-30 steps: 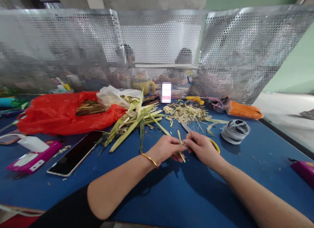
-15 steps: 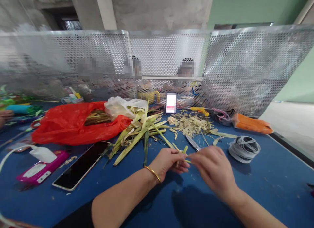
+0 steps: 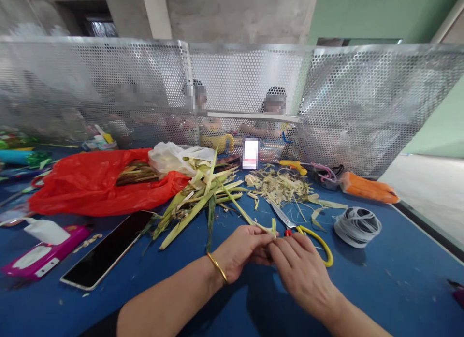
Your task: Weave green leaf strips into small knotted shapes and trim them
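Over the blue tabletop (image 3: 402, 284), the left hand (image 3: 243, 250) is pinching a pale-green leaf strip (image 3: 273, 226) between thumb and fingers, seemingly steadying it for the right hand (image 3: 302, 267), whose half-curled fingers are resting close, any grip hidden from me, while yellow-handled scissors (image 3: 328, 252) are lying handily beside.

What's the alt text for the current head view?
A person's left hand holds a pale green strip, the right hand close against its fingertips, over a blue table. Yellow-handled scissors lie partly hidden behind the right hand, plant shavings beyond; long leaves, a red plastic bag and a dark-screened phone lie to the left.
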Tool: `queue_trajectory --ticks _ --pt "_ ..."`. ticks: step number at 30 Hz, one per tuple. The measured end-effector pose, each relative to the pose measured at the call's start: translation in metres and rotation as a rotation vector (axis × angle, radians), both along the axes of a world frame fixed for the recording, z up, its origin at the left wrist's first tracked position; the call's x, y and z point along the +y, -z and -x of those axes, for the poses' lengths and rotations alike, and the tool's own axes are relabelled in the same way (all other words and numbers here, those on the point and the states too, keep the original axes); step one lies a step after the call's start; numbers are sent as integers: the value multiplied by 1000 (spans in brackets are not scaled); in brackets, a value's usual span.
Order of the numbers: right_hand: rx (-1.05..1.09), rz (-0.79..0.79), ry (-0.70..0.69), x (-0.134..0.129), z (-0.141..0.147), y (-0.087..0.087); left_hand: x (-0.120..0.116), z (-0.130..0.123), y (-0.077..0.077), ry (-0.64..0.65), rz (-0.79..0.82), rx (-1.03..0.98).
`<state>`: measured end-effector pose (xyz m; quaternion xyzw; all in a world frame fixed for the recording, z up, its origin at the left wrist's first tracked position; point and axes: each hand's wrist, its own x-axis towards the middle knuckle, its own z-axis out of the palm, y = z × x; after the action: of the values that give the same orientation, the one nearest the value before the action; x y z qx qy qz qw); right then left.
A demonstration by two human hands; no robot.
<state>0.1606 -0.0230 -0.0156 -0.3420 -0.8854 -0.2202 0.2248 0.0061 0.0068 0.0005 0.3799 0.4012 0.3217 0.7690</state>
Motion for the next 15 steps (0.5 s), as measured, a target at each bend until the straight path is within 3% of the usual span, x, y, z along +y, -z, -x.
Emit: queue_trajectory --ticks 3,9,15 --pt "86 36 3 -1 -1 -2 1 1 -4 -19 -39 -6" --pt "108 18 -173 -3 -2 0 2 -2 1 -136 -20 -30" --pt "118 64 -284 -4 1 2 6 -1 6 -150 28 20"
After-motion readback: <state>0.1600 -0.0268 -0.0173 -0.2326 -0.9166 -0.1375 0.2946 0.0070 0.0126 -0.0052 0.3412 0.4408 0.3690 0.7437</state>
